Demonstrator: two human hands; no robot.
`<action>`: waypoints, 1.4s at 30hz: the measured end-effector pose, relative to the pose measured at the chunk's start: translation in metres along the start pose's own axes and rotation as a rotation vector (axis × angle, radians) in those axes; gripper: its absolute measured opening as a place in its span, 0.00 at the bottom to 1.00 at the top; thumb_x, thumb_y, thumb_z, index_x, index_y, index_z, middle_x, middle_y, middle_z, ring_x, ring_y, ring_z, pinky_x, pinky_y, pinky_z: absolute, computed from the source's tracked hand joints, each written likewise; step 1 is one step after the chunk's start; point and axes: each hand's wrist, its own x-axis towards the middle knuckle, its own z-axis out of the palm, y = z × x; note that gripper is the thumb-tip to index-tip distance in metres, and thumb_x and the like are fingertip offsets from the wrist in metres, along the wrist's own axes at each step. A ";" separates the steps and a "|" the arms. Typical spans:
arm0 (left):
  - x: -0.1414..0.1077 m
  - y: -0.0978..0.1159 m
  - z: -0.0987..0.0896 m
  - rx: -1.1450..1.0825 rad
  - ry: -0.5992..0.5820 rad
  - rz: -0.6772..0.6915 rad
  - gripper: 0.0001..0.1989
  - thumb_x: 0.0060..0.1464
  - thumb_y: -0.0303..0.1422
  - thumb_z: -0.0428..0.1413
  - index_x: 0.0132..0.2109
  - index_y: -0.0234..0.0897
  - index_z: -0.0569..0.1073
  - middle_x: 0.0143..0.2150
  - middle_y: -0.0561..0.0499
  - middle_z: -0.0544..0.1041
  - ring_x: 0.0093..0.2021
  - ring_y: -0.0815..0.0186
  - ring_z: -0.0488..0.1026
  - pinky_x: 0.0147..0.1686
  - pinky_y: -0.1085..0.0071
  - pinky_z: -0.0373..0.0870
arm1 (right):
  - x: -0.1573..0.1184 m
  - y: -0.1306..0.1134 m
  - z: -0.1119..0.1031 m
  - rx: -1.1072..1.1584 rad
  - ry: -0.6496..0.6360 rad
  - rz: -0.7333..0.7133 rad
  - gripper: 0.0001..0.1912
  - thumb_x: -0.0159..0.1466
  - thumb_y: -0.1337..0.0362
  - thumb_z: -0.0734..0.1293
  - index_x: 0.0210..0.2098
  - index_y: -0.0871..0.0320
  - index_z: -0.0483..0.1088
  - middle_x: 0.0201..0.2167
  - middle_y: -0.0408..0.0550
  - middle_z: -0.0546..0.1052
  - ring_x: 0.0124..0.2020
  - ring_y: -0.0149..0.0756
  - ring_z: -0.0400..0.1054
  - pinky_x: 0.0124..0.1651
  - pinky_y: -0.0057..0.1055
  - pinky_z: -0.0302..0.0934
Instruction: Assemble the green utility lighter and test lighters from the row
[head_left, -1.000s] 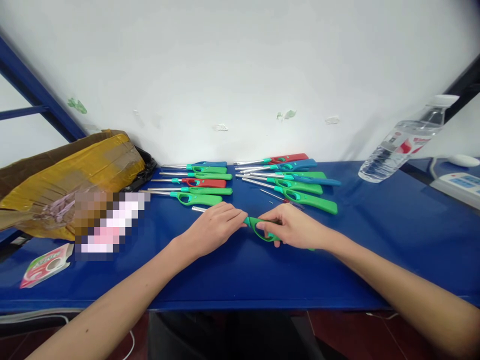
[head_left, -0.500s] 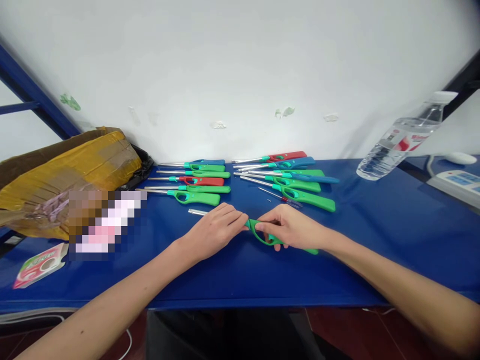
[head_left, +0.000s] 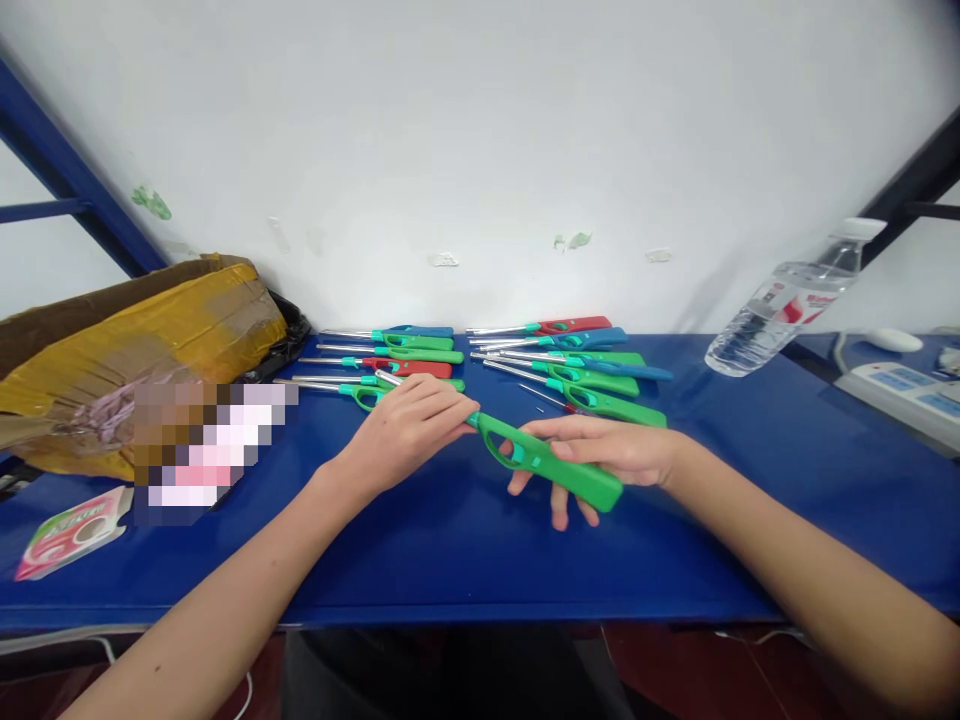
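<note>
A green long-necked gas lighter (head_left: 581, 480) is held across both hands above the table, its handle slanting down to the right. My left hand (head_left: 409, 428) is closed round its metal neck, covering most of it; only the tip sticks out past the knuckles. My right hand (head_left: 634, 450) has its thumb on the green handle, with the fingers spread out behind and below it. The turquoise trigger shows inside the guard. Just behind the hands lies a thin screwdriver (head_left: 541, 396), its handle mostly hidden, with a tiny pin-like piece beside its shaft.
Similar lighters lie in a left group with a red lighter (head_left: 420, 368) and a right group with a blue lighter (head_left: 600, 338). A taped carton (head_left: 150, 340) and torn packet (head_left: 75, 530) are left. A tilted water bottle (head_left: 787, 300) and power strip (head_left: 911, 400) stand right.
The lighter has been raised and turned so its handle side shows. My right hand has loosened from round the trigger guard, shifted right along the handle and spread its fingers.
</note>
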 end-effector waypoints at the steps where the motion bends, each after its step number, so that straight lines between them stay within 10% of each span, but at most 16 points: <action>1: -0.002 -0.003 -0.001 -0.001 0.016 -0.011 0.08 0.63 0.30 0.55 0.50 0.38 0.73 0.44 0.45 0.81 0.44 0.61 0.77 0.46 0.62 0.72 | 0.001 0.002 0.000 0.022 0.000 -0.004 0.26 0.64 0.49 0.67 0.58 0.54 0.63 0.50 0.56 0.75 0.27 0.31 0.74 0.21 0.24 0.63; 7: 0.001 0.001 0.003 -0.087 0.322 -0.485 0.15 0.58 0.33 0.60 0.52 0.39 0.74 0.53 0.43 0.77 0.55 0.55 0.73 0.57 0.54 0.68 | 0.010 0.006 0.007 0.148 0.316 -0.167 0.15 0.67 0.56 0.67 0.51 0.54 0.68 0.35 0.44 0.69 0.19 0.18 0.51 0.17 0.18 0.44; 12: 0.008 0.013 0.017 -0.882 0.264 -1.035 0.19 0.55 0.42 0.62 0.48 0.33 0.74 0.41 0.44 0.80 0.40 0.59 0.78 0.40 0.64 0.75 | 0.010 0.007 0.012 0.117 0.323 -0.201 0.16 0.66 0.55 0.67 0.51 0.53 0.67 0.32 0.42 0.67 0.17 0.18 0.48 0.17 0.19 0.40; 17: 0.011 0.021 0.021 -1.356 0.087 -0.991 0.19 0.51 0.41 0.66 0.46 0.33 0.78 0.39 0.46 0.81 0.39 0.62 0.77 0.43 0.66 0.72 | 0.012 0.013 0.016 0.084 0.229 -0.142 0.19 0.66 0.53 0.67 0.53 0.51 0.65 0.31 0.40 0.68 0.17 0.17 0.47 0.17 0.19 0.41; 42: 0.010 0.046 0.037 -1.770 0.127 -1.228 0.19 0.55 0.41 0.65 0.52 0.38 0.75 0.45 0.47 0.77 0.47 0.62 0.73 0.50 0.63 0.67 | 0.020 0.012 0.032 0.032 0.400 -0.058 0.19 0.66 0.46 0.64 0.50 0.49 0.61 0.29 0.35 0.62 0.16 0.17 0.43 0.16 0.17 0.38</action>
